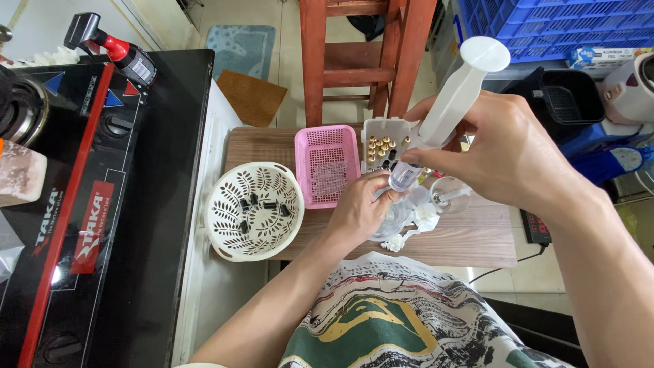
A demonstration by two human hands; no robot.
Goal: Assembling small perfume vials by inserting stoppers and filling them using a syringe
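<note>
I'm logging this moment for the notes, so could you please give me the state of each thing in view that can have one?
Right hand: closed around a large white syringe, plunger drawn out.
Left hand: at the syringe's tip, fingers pinched there.
White round basket: upright, holds a few small dark pieces.
Pink basket: upright, looks empty.
White tray: open, holds small gold and dark pieces.

Counted: one large white plastic syringe [458, 92]; one pink perforated plastic basket [328, 164]; one round white leaf-patterned plastic bowl [254, 210]; two hands, left [359, 208] and right [504, 146].
</note>
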